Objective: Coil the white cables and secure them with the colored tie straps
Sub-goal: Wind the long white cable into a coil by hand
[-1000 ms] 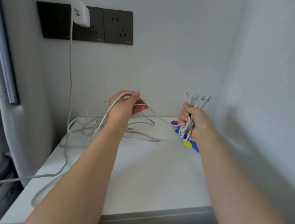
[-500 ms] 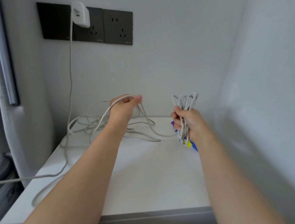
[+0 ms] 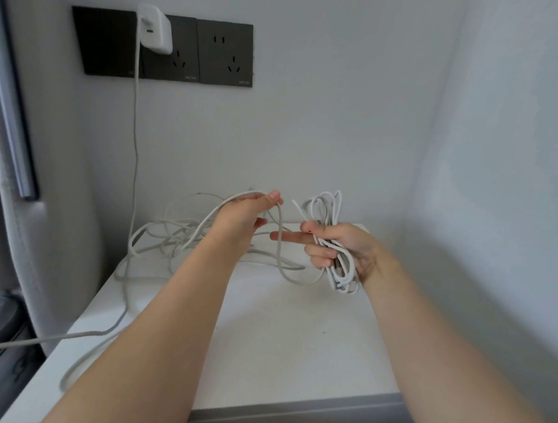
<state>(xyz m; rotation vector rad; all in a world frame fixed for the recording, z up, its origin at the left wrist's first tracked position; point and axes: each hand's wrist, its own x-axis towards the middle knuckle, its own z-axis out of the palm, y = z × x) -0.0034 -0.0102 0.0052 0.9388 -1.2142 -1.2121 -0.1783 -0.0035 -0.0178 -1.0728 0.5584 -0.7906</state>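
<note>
White walls (image 3: pixel 345 116) meet in a corner behind a white worktop (image 3: pixel 293 346). High on the back wall sits a black socket panel (image 3: pixel 223 53) with a white charger (image 3: pixel 153 29) plugged into it. A thin lead (image 3: pixel 135 140) drops straight down from the charger to the worktop's back left part. A grey upright frame (image 3: pixel 8 106) runs along the left edge of the view.

Both bare forearms reach forward over the worktop, and the hands are raised above its far end, close together but apart. The left hand (image 3: pixel 245 213) has its thumb and fingers closed on one strand of the white cable (image 3: pixel 169 236). That strand comes up from a loose tangle lying on the back left of the worktop, runs over the hand, then hangs down from the fingertips in a slack loop (image 3: pixel 290 277) that leads across to the other hand.

The right hand (image 3: pixel 341 246) grips a coiled bundle (image 3: pixel 327 212) of the same cable. Three fingers and the thumb are curled round its middle, while the index finger (image 3: pixel 290 236) sticks out straight toward the left hand and crosses the hanging strand. The bundle's upper loops stand above the fist and its lower loops (image 3: pixel 344 281) poke out beneath it.

More cable trails along the worktop's left side, and one run (image 3: pixel 10 347) leaves over that edge toward the lower left.
</note>
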